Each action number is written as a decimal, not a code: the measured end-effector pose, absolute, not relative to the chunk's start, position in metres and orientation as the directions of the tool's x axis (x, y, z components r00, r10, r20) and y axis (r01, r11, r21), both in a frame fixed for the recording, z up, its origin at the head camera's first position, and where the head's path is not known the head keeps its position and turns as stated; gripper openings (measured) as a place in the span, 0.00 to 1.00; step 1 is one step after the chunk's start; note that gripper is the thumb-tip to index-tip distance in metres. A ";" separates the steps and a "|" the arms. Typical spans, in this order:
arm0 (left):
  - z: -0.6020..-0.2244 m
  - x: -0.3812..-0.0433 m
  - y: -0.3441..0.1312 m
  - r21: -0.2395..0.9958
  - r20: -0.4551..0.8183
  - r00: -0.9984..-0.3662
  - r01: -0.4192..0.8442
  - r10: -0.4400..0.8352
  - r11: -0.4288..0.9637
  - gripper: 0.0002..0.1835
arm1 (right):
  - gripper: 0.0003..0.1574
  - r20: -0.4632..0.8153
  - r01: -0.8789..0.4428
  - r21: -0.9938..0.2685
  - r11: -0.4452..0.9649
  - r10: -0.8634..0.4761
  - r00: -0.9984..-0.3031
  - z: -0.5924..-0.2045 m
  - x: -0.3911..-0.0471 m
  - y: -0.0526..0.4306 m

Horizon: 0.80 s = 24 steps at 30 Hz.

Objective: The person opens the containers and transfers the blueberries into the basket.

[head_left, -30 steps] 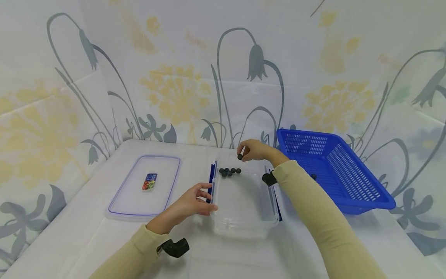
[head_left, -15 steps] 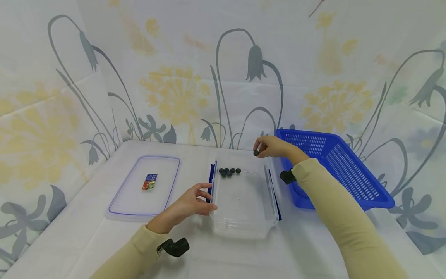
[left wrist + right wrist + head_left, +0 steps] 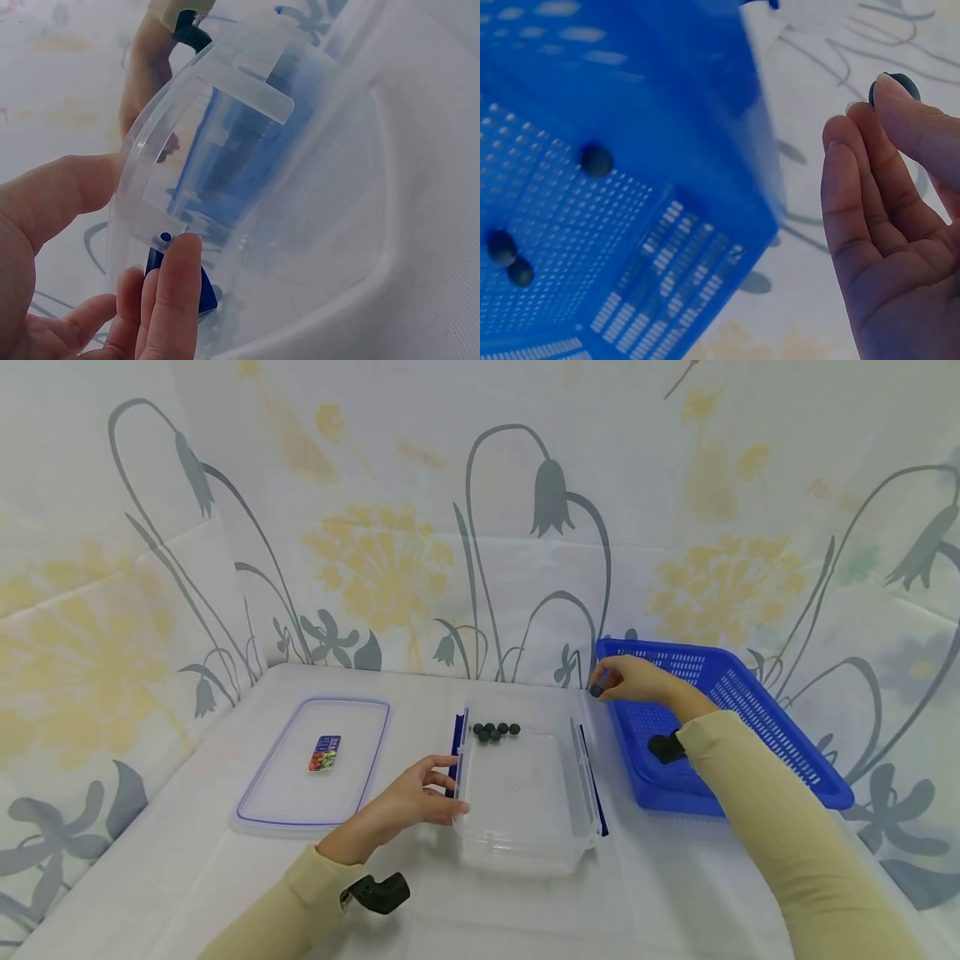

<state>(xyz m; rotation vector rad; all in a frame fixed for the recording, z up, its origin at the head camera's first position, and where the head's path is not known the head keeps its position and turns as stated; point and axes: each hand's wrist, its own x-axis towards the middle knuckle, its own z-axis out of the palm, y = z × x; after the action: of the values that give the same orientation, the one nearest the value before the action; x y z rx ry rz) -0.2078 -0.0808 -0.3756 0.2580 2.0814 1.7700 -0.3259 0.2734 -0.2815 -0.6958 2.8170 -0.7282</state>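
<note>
In the head view, my right hand point(image 3: 633, 678) pinches a dark blueberry point(image 3: 596, 691) between thumb and fingers, at the left rim of a blue perforated basket point(image 3: 776, 727). The right wrist view shows the held berry point(image 3: 906, 86) partly behind the thumb, with 3 berries in the basket, one being a dark berry point(image 3: 596, 160). My left hand point(image 3: 412, 793) holds the left side of a clear plastic container point(image 3: 517, 802), its fingers by the blue latch point(image 3: 208, 291). Several blueberries point(image 3: 484, 737) are gathered at the container's far end.
A clear lid point(image 3: 300, 797) with a blue edge and a fruit label point(image 3: 325, 753) lies flat left of the container. A second blue latch point(image 3: 595, 785) hangs on the container's right side. White cloth covers the table point(image 3: 480, 918), with flower-patterned fabric behind.
My right hand has carried the blueberry from above the container's far end rightward to the basket's left rim. My left hand stays on the container.
</note>
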 end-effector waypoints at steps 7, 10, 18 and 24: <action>-0.376 -0.208 -0.081 0.975 -0.176 -0.908 -0.107 0.380 0.196 0.39 | 0.13 -0.041 -0.375 -0.477 0.795 -0.447 -0.894 -0.289 -0.321 0.304; -0.376 -0.208 -0.081 0.975 -0.178 -0.908 -0.109 0.379 0.195 0.39 | 0.12 -0.044 -0.361 -0.477 0.801 -0.432 -0.901 -0.291 -0.319 0.317; -0.375 -0.207 -0.082 0.974 -0.181 -0.907 -0.113 0.379 0.194 0.38 | 0.14 -0.064 -0.336 -0.495 0.802 -0.419 -0.906 -0.301 -0.313 0.344; -0.375 -0.207 -0.082 0.974 -0.185 -0.909 -0.119 0.374 0.194 0.38 | 0.14 -0.076 -0.285 -0.507 0.814 -0.371 -0.925 -0.309 -0.311 0.361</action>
<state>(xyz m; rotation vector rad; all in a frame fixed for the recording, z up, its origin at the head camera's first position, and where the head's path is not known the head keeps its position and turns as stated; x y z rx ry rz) -0.2066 -0.0819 -0.3745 0.2391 2.0940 1.7622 -0.3112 0.3606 -0.3086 -0.5159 2.8269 -0.7498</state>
